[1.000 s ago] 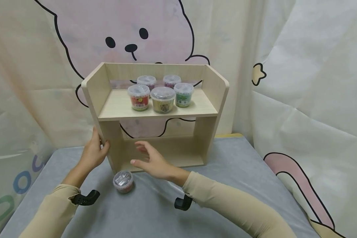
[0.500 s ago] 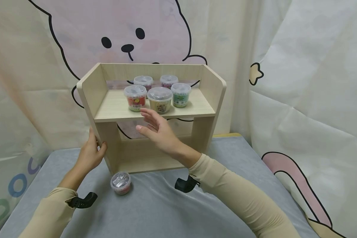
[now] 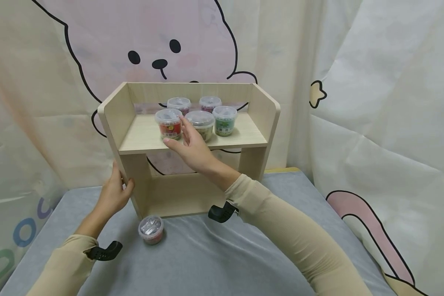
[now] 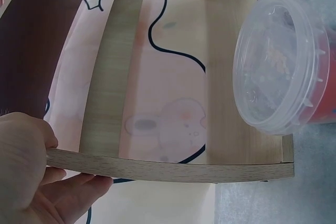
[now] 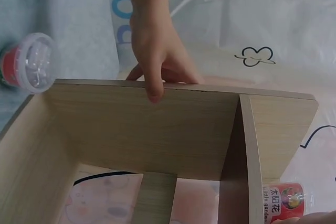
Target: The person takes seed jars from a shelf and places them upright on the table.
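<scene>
In the head view, the right hand [image 3: 194, 150] is at a lidded plastic cup with a red label [image 3: 170, 129] on the upper shelf; its thumb lies across the cup's lower front and its fingers along the right side. The right wrist view shows the same cup [image 5: 283, 200] at the lower right, beside a sliver of that hand. The left hand [image 3: 114, 193] grips the left side panel of the wooden shelf unit [image 3: 140, 181], thumb inside and fingers outside. A lidded cup with reddish contents [image 3: 151, 230] sits on the table by the unit's front left corner.
On the upper shelf, a wide cup with pale contents [image 3: 204, 129] and a green-labelled cup [image 3: 225, 123] stand right of the red-labelled one. Two more cups stand behind. The unit rests on a grey cloth-covered table [image 3: 207, 263]; a printed curtain [image 3: 281, 53] hangs behind.
The right hand has risen from the lower compartment's front to the red-labelled cup on the upper shelf. The left hand has kept its grip on the side panel.
</scene>
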The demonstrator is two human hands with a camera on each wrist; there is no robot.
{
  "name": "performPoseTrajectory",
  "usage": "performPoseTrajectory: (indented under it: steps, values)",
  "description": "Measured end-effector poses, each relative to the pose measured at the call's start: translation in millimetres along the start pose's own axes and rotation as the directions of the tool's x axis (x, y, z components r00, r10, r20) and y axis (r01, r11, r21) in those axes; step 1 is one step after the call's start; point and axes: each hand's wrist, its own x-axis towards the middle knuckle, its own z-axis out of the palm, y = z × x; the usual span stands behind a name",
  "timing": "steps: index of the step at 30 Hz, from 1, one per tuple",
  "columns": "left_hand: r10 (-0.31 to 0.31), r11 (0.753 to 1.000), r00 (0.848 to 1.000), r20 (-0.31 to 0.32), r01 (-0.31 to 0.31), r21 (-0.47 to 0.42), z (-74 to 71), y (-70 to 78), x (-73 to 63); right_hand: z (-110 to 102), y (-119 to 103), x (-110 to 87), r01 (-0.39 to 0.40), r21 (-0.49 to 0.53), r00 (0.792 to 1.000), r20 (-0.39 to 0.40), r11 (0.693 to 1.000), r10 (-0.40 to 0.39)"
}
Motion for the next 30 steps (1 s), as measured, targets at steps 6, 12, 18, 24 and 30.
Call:
performPoseTrajectory:
  steps: [6, 12, 18, 24, 30]
  values:
    - [0.012, 1.0, 1.0, -0.013, -0.013, -0.007, 0.9, -1.6, -3.0, 4, 0, 12.0, -0.025, -0.037, 1.0, -0.018, 0.999, 0.024]
    - [0.014, 1.0, 1.0, -0.015, -0.014, 0.003, -1.9, 1.3, -0.3, 3, 0, 24.7, -0.058, -0.083, 0.998, -0.041, 0.995, 0.055]
    - [0.012, 1.0, 1.0, -0.007, -0.012, 0.0, -0.8, 0.9, 0.4, 2, -1, 34.5, -0.115, -0.116, 0.992, -0.061, 0.986, 0.109]
    - [-0.002, 1.0, 1.0, 0.014, 0.002, 0.008, 0.6, 0.4, 4.5, 5, -1, 42.7, -0.12, -0.159, 0.989, -0.101, 0.98, 0.104]
    - [-0.001, 1.0, 1.0, 0.001, 0.001, -0.017, -1.3, -1.4, 2.5, 10, -2, 54.0, -0.125, -0.196, 0.989, -0.098, 0.973, 0.107]
